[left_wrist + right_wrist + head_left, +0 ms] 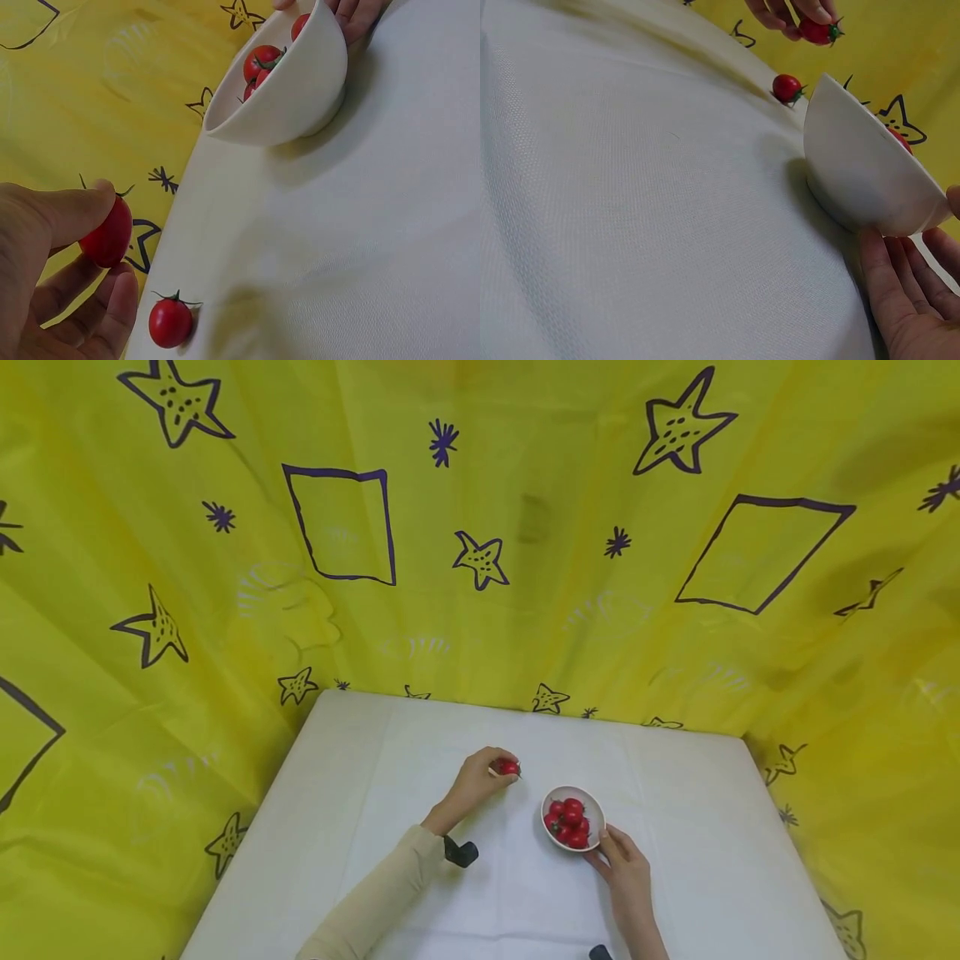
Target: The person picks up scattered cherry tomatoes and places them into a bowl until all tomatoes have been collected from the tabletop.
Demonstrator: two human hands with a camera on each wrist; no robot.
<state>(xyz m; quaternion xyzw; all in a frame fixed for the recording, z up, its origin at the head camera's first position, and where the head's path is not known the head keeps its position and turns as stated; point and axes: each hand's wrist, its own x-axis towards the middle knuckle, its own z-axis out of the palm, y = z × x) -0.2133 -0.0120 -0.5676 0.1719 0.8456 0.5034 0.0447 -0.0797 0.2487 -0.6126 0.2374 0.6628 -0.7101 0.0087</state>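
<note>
My left hand [480,777] pinches a red cherry tomato [109,234] with a green stem between thumb and fingers, raised over the table. Another cherry tomato [171,322] lies on the white cloth just beyond that hand, also visible in the right wrist view. To the right, a white bowl [866,161] holds several cherry tomatoes [573,812]. My right hand [626,870] grips the near right side of the bowl, thumb by the rim and fingers against its lower side. In the left wrist view the bowl's far part is cut off by the frame.
A white cloth [420,743] covers the table. Yellow curtains [525,635] printed with dark stars and squares hang along its back and sides. Dark wrist straps or mounts [461,852] sit at the left wrist, near the cloth.
</note>
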